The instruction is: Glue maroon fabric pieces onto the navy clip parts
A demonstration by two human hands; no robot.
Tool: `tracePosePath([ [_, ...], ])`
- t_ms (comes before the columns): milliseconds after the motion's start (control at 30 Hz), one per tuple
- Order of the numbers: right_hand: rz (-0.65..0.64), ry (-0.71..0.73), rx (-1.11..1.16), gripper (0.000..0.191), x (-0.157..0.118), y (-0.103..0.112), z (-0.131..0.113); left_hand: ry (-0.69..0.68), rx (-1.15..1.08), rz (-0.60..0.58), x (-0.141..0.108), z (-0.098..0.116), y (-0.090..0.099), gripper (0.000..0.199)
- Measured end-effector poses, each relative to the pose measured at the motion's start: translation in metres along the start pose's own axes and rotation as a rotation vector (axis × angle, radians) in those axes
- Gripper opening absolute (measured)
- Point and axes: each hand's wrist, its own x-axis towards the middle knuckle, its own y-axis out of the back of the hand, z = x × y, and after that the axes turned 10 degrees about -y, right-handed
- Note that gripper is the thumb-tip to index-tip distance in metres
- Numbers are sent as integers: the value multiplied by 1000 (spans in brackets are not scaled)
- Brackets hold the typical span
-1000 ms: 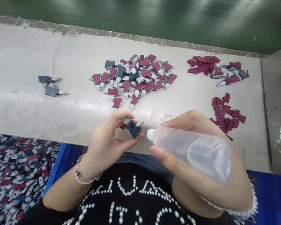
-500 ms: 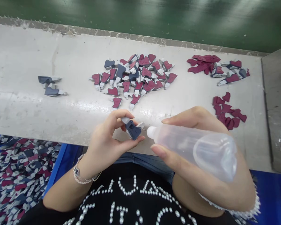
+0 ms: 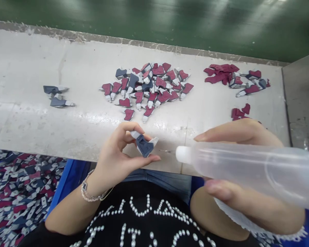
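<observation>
Between thumb and fingers, my left hand (image 3: 118, 149) pinches a small dark blue and light grey plastic part (image 3: 144, 145), its hollow side facing up. To the right, my right hand (image 3: 237, 192) grips a translucent squeeze bottle (image 3: 237, 166). The bottle lies sideways with its white cap (image 3: 183, 154) toward the part. A thin needle tip (image 3: 167, 151) sticks out of the cap and stays a short gap away from the part. Beyond my hands, a pile of similar parts with maroon faces (image 3: 161, 82) covers the middle of the bench.
Two blue-grey parts (image 3: 59, 102) lie at the left of the bench (image 3: 20, 68). Maroon pieces (image 3: 218, 72) and several assembled parts (image 3: 252, 90) sit at the right, with more maroon pieces (image 3: 239, 112) nearer. A blue bin (image 3: 63, 185) full of parts stands lower left. A metal wall (image 3: 302, 103) bounds the right.
My right hand has drawn the bottle back to the right, away from the part, and the needle now shows. My left hand keeps the part in nearly the same place.
</observation>
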Motion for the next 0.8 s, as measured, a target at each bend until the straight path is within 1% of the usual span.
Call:
tracePosePath([
  [100, 49, 2, 5, 34, 6, 10, 13, 13, -30, 27, -2, 0, 4, 56],
  [133, 48, -3, 29, 38, 8, 12, 19, 16, -43, 33, -3, 0, 5, 57],
  [200, -26, -16, 127, 46, 14, 13, 29, 12, -84, 41, -5, 1, 6, 59],
  [233, -85, -27, 192, 45, 17, 12, 34, 4, -111, 44, -6, 2, 6, 60],
  [300, -160, -59, 306, 34, 22, 9, 41, -22, -151, 45, -7, 3, 6, 62],
  [333, -166, -86, 332, 30, 25, 5, 43, -34, -155, 44, -8, 3, 7, 64],
  [367, -154, -118, 332, 30, 28, 1, 45, -41, -150, 42, -8, 3, 7, 64],
  [433, -115, -160, 268, 40, 36, -8, 48, -45, -134, 31, -9, 2, 8, 65],
  [467, -100, -151, 215, 44, 41, -13, 50, -40, -122, 33, -9, 1, 8, 66],
  [500, -91, -129, 160, 43, 45, -19, 53, -31, -107, 44, -9, -1, 8, 66],
  [600, -96, -51, 53, 31, 58, -35, 61, 25, -36, 99, -7, -7, 9, 68],
  [633, -101, -41, 28, 30, 60, -37, 64, 51, -21, 109, -7, -9, 9, 67],
  [700, -85, -48, -33, 39, 61, -36, 68, 93, -29, 95, -5, -14, 9, 64],
  [767, -15, -85, -118, 53, 54, -23, 70, 149, -50, 53, -4, -18, 11, 59],
  [800, 41, -116, -170, 56, 48, -12, 71, 184, -57, 25, -3, -19, 12, 56],
])
